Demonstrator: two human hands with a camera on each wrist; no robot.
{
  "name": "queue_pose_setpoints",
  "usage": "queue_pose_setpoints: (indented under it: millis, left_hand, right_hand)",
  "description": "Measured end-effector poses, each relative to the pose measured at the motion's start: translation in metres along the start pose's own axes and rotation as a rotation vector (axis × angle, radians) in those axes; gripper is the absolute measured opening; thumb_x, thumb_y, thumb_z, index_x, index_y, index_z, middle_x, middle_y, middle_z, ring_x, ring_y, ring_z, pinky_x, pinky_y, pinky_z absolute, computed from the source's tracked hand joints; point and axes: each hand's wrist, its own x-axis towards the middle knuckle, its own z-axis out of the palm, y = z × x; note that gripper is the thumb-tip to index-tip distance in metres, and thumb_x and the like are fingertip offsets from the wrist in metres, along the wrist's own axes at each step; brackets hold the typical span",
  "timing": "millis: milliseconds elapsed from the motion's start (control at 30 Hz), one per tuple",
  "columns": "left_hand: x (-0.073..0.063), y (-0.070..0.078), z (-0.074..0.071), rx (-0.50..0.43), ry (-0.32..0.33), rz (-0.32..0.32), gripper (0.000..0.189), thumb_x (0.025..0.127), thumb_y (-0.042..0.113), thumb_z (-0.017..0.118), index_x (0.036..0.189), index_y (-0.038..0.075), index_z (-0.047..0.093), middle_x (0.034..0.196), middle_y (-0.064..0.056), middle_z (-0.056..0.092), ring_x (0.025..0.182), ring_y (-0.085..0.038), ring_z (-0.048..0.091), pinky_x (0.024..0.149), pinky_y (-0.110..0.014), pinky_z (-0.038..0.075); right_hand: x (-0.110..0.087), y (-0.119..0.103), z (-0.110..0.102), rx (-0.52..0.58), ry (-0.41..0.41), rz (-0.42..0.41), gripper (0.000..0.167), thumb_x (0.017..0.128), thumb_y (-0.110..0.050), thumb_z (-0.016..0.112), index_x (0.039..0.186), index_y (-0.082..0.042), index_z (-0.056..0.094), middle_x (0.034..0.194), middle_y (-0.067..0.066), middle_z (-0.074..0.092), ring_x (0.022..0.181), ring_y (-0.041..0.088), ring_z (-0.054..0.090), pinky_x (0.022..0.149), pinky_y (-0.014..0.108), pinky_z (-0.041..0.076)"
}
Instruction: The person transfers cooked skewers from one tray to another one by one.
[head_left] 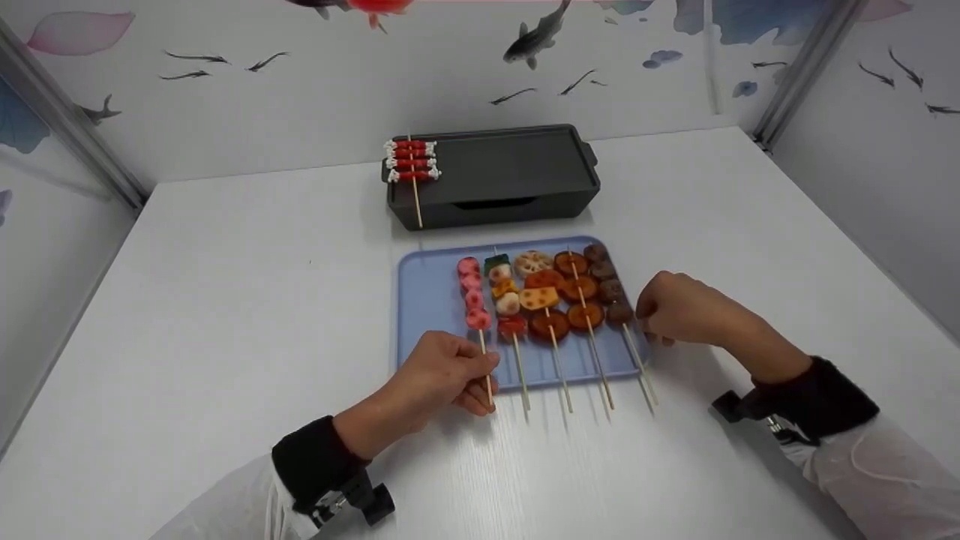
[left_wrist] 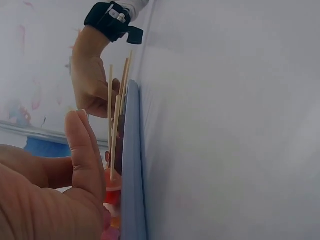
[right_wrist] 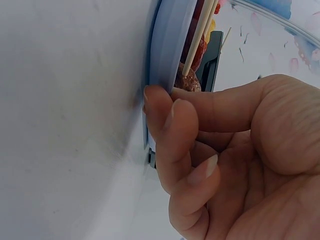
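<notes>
In the head view, several toy food skewers lie side by side on a blue tray [head_left: 420,300], sticks pointing toward me. My left hand [head_left: 442,371] pinches the stick of the leftmost one, a skewer of pink pieces [head_left: 474,292], at the tray's near edge. In the left wrist view the left fingers [left_wrist: 82,150] extend upright and hide that stick. At the tray's right edge is my right hand [head_left: 682,311], thumb and bent index finger gripping the rim in the right wrist view. Closest to it lies a skewer of brown meatballs [head_left: 611,289].
Behind the tray stands a black grill [head_left: 510,165]; a skewer of red-and-white pieces [head_left: 412,161] lies across its left end. Between these tray skewers are a vegetable skewer [head_left: 506,300], a lotus-root skewer [head_left: 538,296] and one with round brown slices [head_left: 581,289]. Printed wall panels [head_left: 420,82] enclose the white table [head_left: 262,300].
</notes>
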Motion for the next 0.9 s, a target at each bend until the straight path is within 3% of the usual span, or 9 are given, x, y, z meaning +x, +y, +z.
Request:
queue_pose_setpoints:
  millis: [500,900]
  left_hand:
    - [0.0023,0.0038,-0.0021,0.214,0.031,0.081,0.022,0.106,0.007,0.078,0.095,-0.012,0.081,0.061,0.001,0.065,0.045,-0.004,0.063,0.049,-0.021,0.058]
    - [0.0034,0.0047,0.0002,0.292,0.031,0.074,0.019,0.104,0.007,0.081,0.094,-0.008,0.084,0.059,-0.001,0.065,0.042,-0.004,0.06,0.046,-0.021,0.055]
  right_hand:
    - [-0.0009,0.001,-0.001,0.01,0.005,-0.033,0.026,0.094,0.005,0.062,0.11,0.01,0.082,0.078,0.009,0.077,0.068,0.017,0.066,0.06,0.032,0.05]
    - [-0.0005,0.0016,-0.0007,0.006,0.005,-0.02,0.03,0.096,0.004,0.061,0.116,0.011,0.081,0.08,0.01,0.078,0.07,0.018,0.067,0.061,0.032,0.051]
